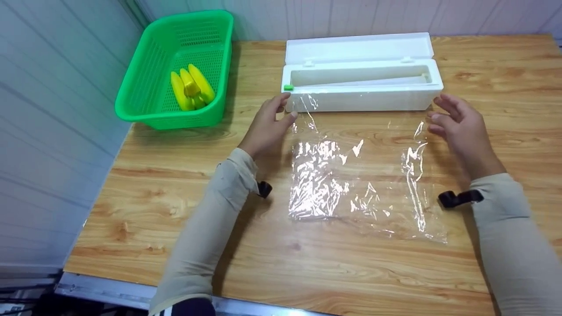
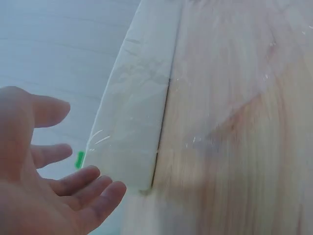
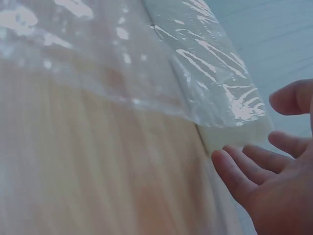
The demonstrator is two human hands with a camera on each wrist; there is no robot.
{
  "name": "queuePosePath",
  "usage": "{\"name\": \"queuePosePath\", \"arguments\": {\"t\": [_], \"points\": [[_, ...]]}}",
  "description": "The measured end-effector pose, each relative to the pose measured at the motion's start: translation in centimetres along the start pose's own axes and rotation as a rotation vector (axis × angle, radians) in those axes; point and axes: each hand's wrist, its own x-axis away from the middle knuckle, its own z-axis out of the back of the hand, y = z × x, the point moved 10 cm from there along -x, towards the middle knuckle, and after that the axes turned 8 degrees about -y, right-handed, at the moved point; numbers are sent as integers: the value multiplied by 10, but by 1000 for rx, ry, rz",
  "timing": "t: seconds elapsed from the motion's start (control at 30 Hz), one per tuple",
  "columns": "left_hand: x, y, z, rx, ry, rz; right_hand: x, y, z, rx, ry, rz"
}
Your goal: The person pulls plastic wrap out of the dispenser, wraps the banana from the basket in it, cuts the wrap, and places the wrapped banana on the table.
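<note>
A white cling film dispenser box [image 1: 386, 102] stands at the back of the table with its lid [image 1: 358, 48] raised. Clear plastic film [image 1: 314, 184] comes out over its front edge and lies wrinkled across the wood. My left hand [image 1: 268, 127] is at the box's left front corner, below a small green slider [image 1: 288, 87], fingers spread and slightly bent. At the right front corner my right hand [image 1: 464, 129] has its fingertips close to the box end. In the right wrist view the film [image 3: 195, 63] stops short of those fingertips. Neither hand grips anything.
On the left stands a green plastic basket [image 1: 127, 115] holding several yellow bananas [image 1: 201, 83]. Pale panelled walls [image 1: 52, 109] border the table at the left and back. A metal edge [image 1: 101, 289] runs along the table's front.
</note>
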Motion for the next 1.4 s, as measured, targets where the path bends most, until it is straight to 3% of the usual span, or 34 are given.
{"name": "queuePosePath", "arguments": {"t": [0.13, 0.37, 0.53, 0.67, 0.8, 0.93, 1.1, 1.2, 1.4], "points": [[3, -4, 1, 31, 31, 13, -3, 2, -6, 21, 6, 15], [2, -12, 6, 137, 71, 37, -6, 5, -12, -52, 11, 46], [-2, -23, 11, 327, 99, 67, -12, 8, -19, -92, 17, 77], [1, -21, 16, 467, 121, 48, -18, 11, -26, -147, 8, 81], [3, -18, 16, 524, 101, 23, -22, 11, -28, -155, 10, 71], [-6, -34, 16, 609, 101, -9, -25, 10, -28, -153, 31, 67], [-18, -59, 13, 581, 134, 36, -31, 16, -27, -143, 98, 40], [-21, -61, 9, 541, 121, 66, -36, 18, -28, -86, 109, 14], [-19, -62, 10, 537, 144, 37, -45, 19, -36, 35, 118, -26]]}}
